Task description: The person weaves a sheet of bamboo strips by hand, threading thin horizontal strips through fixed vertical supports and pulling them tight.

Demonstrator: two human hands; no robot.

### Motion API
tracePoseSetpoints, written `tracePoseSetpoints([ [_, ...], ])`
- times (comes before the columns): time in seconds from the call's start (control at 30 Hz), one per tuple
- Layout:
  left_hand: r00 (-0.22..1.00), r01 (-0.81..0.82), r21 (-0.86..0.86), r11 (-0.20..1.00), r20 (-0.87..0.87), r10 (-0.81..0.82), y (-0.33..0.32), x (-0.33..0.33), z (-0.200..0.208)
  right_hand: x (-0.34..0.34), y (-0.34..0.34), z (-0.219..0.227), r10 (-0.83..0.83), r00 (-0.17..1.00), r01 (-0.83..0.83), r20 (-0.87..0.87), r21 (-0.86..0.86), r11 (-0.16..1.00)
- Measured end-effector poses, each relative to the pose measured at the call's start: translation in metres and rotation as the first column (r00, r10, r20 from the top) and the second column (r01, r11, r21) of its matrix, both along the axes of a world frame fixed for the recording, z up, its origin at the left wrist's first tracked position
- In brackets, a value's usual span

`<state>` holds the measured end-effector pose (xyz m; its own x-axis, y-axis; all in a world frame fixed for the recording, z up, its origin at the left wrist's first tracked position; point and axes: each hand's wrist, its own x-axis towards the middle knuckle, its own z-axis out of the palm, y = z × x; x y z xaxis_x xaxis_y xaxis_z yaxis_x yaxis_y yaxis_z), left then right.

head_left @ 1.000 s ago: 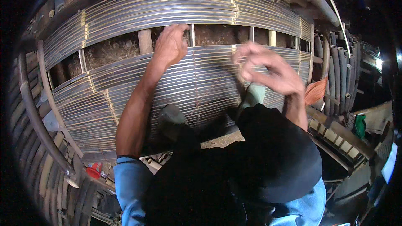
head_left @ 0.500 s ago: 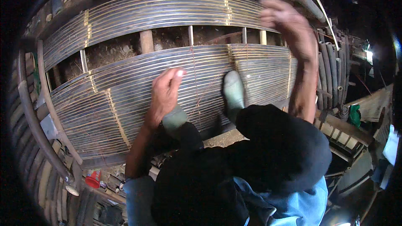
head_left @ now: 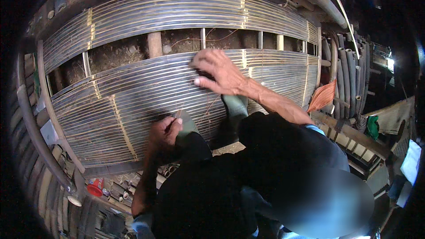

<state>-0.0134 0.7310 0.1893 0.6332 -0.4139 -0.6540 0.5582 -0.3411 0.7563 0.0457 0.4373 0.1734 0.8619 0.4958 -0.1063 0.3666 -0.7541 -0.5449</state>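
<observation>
Strand, thin and reddish, seems pinched in my left hand; slack could snag it on the flat grey-and-yellow bamboo-slat panel beneath my spread right hand.

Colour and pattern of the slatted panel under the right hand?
Slatted panel: grey with thin yellowish lengthwise stripes; shows best in head view.

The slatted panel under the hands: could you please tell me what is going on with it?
Someone is working bare-handed over the near slatted panel. The left hand pinches a thin strand above the panel. The right hand is open near the panel's far edge, thumb and fingers apart; whether it touches the slats is unclear. Beyond a gap lies a second slatted panel, and an orange bundle is at the right.
</observation>
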Motion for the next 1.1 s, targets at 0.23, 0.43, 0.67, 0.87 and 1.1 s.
tracePoseSetpoints([
  [0.23,0.999,0.024,-0.045,0.999,0.048,-0.022,-0.009,-0.003,0.005,-0.012,0.019,0.004,0.172,0.982,-0.161,-0.083,0.123,0.979],
  [0.43,0.995,-0.073,0.189,0.979,0.085,0.058,0.003,-0.035,0.018,-0.022,0.037,0.010,0.115,0.990,-0.097,-0.086,0.186,0.978],
  [0.67,0.690,-0.684,0.159,0.712,-0.178,0.702,0.147,-0.121,-0.031,-0.012,0.068,0.024,0.342,0.940,-0.330,0.004,0.273,0.904],
  [0.87,0.822,-0.447,0.844,0.296,0.518,-0.237,0.266,-0.156,0.002,0.059,0.071,0.070,0.424,0.902,-0.420,-0.078,0.063,0.905],
  [1.1,0.475,-0.658,0.506,0.558,0.853,-0.214,0.221,0.076,-0.024,0.096,0.054,0.115,0.676,0.730,-0.668,-0.103,-0.319,0.673],
])
